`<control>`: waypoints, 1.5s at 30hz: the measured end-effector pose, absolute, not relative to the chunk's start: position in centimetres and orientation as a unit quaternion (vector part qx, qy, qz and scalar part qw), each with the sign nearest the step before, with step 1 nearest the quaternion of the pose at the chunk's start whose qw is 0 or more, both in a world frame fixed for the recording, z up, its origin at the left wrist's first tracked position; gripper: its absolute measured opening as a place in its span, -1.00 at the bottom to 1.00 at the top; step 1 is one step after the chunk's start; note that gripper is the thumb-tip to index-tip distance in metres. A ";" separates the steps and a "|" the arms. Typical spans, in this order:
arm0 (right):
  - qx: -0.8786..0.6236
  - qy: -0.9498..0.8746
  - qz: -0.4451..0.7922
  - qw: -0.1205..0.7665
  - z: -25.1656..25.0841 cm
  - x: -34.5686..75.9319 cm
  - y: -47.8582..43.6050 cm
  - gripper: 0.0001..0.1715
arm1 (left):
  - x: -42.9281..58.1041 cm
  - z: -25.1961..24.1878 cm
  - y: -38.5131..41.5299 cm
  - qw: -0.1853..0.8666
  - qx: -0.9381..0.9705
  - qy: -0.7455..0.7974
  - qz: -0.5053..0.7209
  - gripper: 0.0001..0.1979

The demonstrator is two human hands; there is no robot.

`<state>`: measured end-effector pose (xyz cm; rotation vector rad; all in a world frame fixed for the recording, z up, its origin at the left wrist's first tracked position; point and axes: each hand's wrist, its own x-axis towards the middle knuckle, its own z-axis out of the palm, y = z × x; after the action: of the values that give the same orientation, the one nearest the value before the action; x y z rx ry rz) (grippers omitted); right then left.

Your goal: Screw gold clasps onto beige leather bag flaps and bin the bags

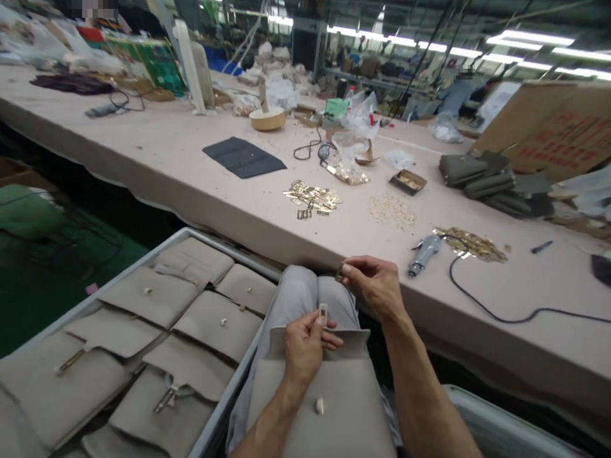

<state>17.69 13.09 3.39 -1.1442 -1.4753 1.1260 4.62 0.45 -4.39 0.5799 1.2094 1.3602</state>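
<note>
A grey leather bag (pixel 334 401) lies on my lap, its flap folded toward me. My left hand (pixel 305 346) is closed on the flap's edge, pinching a small silver clasp plate (pixel 323 313) upright. Above it, my right hand (pixel 375 283) hovers at the table's near edge with its fingers pinched on a small gold metal fitting (pixel 340 272). A metal stud (pixel 319 405) shows on the bag's front.
A bin (pixel 143 267) at my left holds several grey bags. On the pink table (pixel 191 165) lie piles of gold fittings (pixel 312 197), a corded hand tool (pixel 424 253), a dark leather panel (pixel 243 157), stacked olive bags (pixel 487 181) and a cardboard box (pixel 548 124).
</note>
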 end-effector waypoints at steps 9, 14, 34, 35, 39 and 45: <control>-0.469 -0.551 0.566 0.395 -0.3 16.8 6.9 -0.74 | 4.5 -4.2 0.3 0.596 0.270 0.515 0.554 -0.53; -0.494 -0.540 0.556 0.392 -1.1 16.7 6.8 -0.76 | 4.5 -4.4 0.1 0.605 0.275 0.503 0.552 -0.49; -0.455 -0.589 0.549 0.381 -1.6 17.3 6.6 -0.80 | 4.5 -3.7 -0.6 0.599 0.287 0.503 0.553 -0.48; -0.452 -0.601 0.539 0.380 -1.7 17.4 6.6 -0.81 | 4.5 -3.7 -0.6 0.601 0.282 0.501 0.556 -0.46; -0.444 -0.638 0.503 0.377 -1.9 17.5 6.4 -0.83 | 4.7 -4.0 -0.7 0.599 0.268 0.495 0.569 -0.44; -0.441 -0.668 0.469 0.373 -1.1 17.3 6.2 -0.84 | 5.0 -3.7 -0.7 0.594 0.248 0.496 0.583 -0.43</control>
<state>17.28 6.24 -1.07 -1.1302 -1.7111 1.2008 4.97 -0.70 -3.70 0.5771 1.1526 1.3549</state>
